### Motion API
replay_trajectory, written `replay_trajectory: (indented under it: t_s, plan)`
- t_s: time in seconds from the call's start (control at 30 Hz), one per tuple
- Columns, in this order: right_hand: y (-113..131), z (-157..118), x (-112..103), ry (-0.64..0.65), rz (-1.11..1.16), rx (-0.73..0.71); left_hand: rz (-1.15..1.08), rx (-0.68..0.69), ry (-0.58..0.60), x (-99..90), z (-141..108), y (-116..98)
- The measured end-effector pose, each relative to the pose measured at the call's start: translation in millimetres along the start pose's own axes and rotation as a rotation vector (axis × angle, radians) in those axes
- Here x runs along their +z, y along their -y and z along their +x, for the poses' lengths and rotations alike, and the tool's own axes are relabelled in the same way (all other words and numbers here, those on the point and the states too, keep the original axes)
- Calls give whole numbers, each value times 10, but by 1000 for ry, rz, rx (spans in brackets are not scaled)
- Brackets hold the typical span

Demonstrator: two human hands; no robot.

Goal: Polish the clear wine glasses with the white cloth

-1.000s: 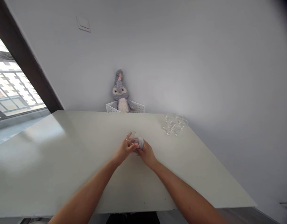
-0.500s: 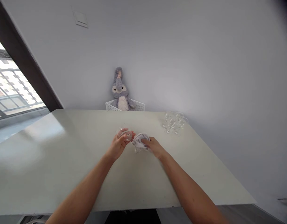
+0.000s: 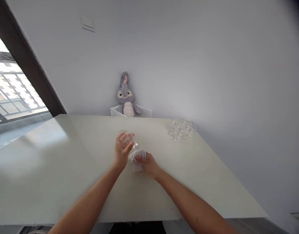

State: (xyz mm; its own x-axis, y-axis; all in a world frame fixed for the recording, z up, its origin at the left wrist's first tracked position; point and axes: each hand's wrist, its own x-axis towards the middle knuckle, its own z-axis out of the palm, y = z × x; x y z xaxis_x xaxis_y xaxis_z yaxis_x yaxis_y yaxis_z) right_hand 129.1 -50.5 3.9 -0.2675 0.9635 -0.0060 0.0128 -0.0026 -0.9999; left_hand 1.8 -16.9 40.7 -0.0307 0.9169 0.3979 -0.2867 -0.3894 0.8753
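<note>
My left hand (image 3: 121, 152) has its fingers and thumb around a clear drinking glass (image 3: 121, 136), held tilted above the table with its round rim toward the left. A pale cloth with grey marks (image 3: 139, 160) is bunched in my right hand (image 3: 150, 165), the thumb lying on top of it. The cloth sits just right of my left wrist and below the glass. Between the cloth and my left thumb another piece of clear glass (image 3: 137, 145) shows; whether it is a separate glass or part of the held one I cannot tell.
Several clear glasses (image 3: 182, 130) stand grouped near the far right edge of the white table (image 3: 91, 169). Beyond the far edge a grey plush toy (image 3: 128, 109) sits in a white perforated basket (image 3: 146, 112) against the wall. A dark-framed window (image 3: 27, 58) is at the left.
My right hand with the cloth has come left and closer to me. The glass in my left hand has turned, its rim now more to the left. The view has shifted slightly.
</note>
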Motion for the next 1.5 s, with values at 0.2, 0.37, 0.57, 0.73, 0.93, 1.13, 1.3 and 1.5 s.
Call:
replay_trajectory:
  t_s: [0.2, 0.37, 0.57, 0.73, 0.93, 1.13, 1.3, 1.5]
  plan:
    - [202, -147, -34, -81, -958, -456, 175, 229, -82, -70, 50, -25]
    - [192, -90, -149, -362, -1015, -446, 243, 260, 133, 49, -156, 124]
    - [27, 103, -341, -367, -970, -226, 561, 176, 406, 134, -314, 254]
    - [17, 265, -938, -852, -607, -120, 791, 57, 470, 46, -235, 263]
    - [26, 161, -1663, -1264, -635, 120, 835, 32, 537, 41, -247, 252]
    - [-37, 73, -1870, -1266, -676, 248, 877, 42, 567, 43, -253, 245]
    - [-141, 82, -1917, -1219, -702, 294, 915, 16, 526, 12, -220, 271]
    - [-200, 74, -1935, -1193, -714, 312, 928, -26, 562, -50, -167, 362]
